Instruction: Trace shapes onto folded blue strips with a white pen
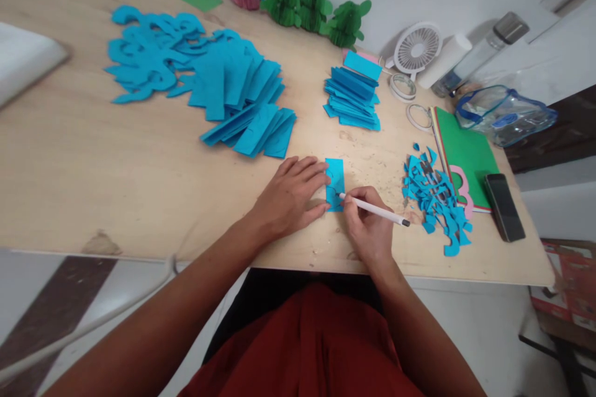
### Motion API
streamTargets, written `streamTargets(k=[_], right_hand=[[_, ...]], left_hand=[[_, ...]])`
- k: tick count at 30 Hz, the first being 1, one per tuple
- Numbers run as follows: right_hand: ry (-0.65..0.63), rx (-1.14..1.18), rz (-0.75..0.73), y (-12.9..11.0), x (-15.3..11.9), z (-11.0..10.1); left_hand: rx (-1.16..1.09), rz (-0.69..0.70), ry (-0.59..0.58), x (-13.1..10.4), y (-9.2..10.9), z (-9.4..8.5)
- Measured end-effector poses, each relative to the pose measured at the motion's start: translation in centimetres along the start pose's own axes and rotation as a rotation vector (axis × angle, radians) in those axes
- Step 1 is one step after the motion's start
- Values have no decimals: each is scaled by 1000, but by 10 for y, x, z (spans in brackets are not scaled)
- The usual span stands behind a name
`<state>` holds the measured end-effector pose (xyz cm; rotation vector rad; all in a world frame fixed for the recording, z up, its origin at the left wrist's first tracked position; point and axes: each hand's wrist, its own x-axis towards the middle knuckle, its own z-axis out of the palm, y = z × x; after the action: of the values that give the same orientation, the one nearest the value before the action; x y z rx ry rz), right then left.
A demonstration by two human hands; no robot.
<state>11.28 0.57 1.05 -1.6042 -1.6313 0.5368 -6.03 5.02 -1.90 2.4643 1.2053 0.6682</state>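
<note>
A small blue paper rectangle (334,167) lies on the table in front of me, with dark curved lines on its face. Fingers stretched out flat, my left hand (295,192) rests on the table and its fingertips touch the paper's left edge. My right hand (370,223) is closed around a white pen (377,209). The pen's tip meets the blue paper near its right side, and its dark end points right. Left of the paper lies a fanned pile of blue paper strips (246,87), some with drawn lines.
Curly blue cutouts (153,49) lie at the back left. A stack of blue strips (352,99) sits beyond the paper. Blue scraps (433,192), a green folder (470,149) and a phone (504,206) are on the right. A small fan (418,48) stands by the wall.
</note>
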Motion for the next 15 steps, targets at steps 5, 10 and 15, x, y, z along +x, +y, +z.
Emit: streamTargets(k=[5,10,15], right_hand=[[-2,11,6,1,-1,0],[-8,-2,10,1,-2,0],[-13,-6,4,1,-3,-1]], left_hand=[[-2,10,7,0,0,1],[3,13,-4,0,0,0],[5,5,-3,0,0,0]])
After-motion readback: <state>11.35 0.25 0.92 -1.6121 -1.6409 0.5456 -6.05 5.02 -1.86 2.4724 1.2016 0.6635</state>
